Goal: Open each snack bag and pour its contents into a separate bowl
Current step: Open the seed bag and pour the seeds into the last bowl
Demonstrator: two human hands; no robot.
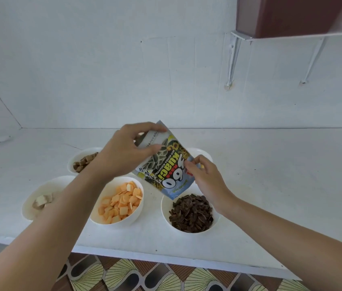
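Nearest, left forearm (pixel 56 223) and right forearm (pixel 281 234) enter from below. Left hand (pixel 124 152): fingers pinch the upturned base of the seed bag (pixel 163 164). Right hand (pixel 206 177): fingers pinch its side edge near the mouth. The bag's long axis slopes from upper left down to the mouth, just above the seed bowl (pixel 166 217) on the surface (pixel 271 185). Bag interior hidden, possibly empty; the rear bowl (pixel 204 153) is mostly covered.
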